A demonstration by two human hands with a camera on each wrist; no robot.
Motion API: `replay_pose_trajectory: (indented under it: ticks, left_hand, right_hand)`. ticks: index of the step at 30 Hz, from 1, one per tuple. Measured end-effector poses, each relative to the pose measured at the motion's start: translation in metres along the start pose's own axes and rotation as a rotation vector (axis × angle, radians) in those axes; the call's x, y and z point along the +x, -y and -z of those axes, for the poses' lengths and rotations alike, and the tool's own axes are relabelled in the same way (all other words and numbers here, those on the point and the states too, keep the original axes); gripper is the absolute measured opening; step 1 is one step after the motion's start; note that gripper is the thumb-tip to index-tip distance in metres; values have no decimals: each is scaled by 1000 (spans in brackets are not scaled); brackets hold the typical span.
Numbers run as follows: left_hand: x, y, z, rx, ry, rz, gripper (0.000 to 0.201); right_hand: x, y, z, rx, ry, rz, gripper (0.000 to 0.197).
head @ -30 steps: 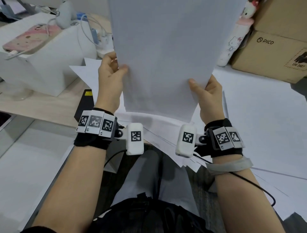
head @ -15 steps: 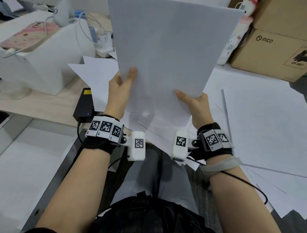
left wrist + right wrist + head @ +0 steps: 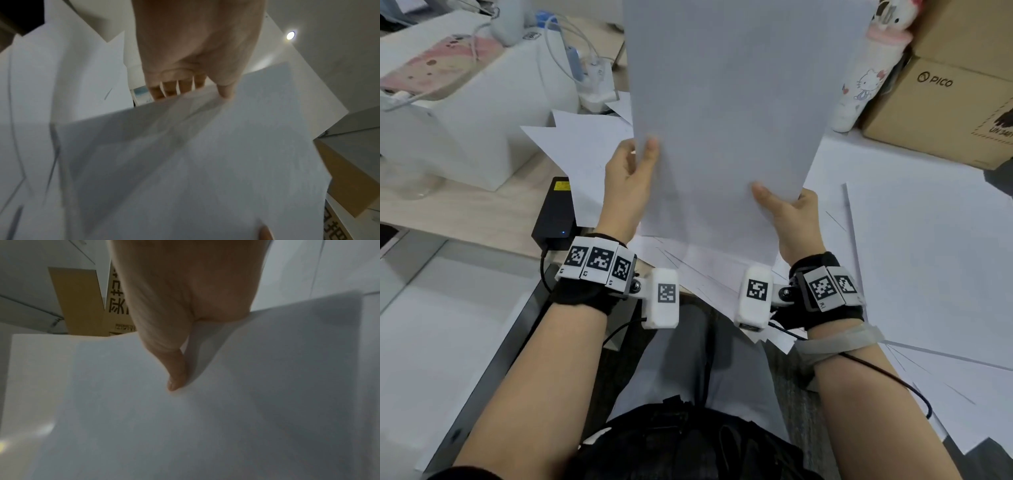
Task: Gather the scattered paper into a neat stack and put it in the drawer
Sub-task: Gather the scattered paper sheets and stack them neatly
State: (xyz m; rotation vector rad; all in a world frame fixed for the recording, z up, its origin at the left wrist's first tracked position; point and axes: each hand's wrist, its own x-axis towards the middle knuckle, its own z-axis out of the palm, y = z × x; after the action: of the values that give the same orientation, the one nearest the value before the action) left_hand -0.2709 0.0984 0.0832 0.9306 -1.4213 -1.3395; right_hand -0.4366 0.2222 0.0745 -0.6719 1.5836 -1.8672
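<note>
While both my hands pinch it, the paper stack [image 3: 726, 113] stands upright over the desk's near edge.
Left hand [image 3: 628, 186] grips its left edge, right hand [image 3: 791, 219] the lower right corner; loose sheets [image 3: 914, 246] crowd the desk's right side.

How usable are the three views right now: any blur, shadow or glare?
Head view: sharp, evenly lit, both hands' shadows on the held paper. Left wrist view: paper edge smeared by blur, a ceiling light flaring. Right wrist view: dim and soft, thumb shadowing the paper.

Wooden desk [image 3: 465, 209]; ceiling spotlight [image 3: 290, 35] lit.
</note>
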Motion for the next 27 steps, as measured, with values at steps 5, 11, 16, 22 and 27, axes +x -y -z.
replay_pose_trajectory:
  ticks: [5,11,16,22,27]
  left_hand:
    - [17,12,32,466,-272,-30,36]
    - [28,20,59,826,-249,330,57]
    - [29,34,67,628,-247,193,56]
    - [22,31,58,601,-309,81,39]
    - [16,29,58,650,-394,83,14]
  right_hand:
    - [10,-3,4,-69,-14,-83,6]
    - [14,-36,-4,-252,2,-295,24]
    - [18,-50,-7,-381,-28,-344,27]
    - [21,-53,-7,-453,-36,-345,33]
    - [21,-52,-7,-469,-38,-355,33]
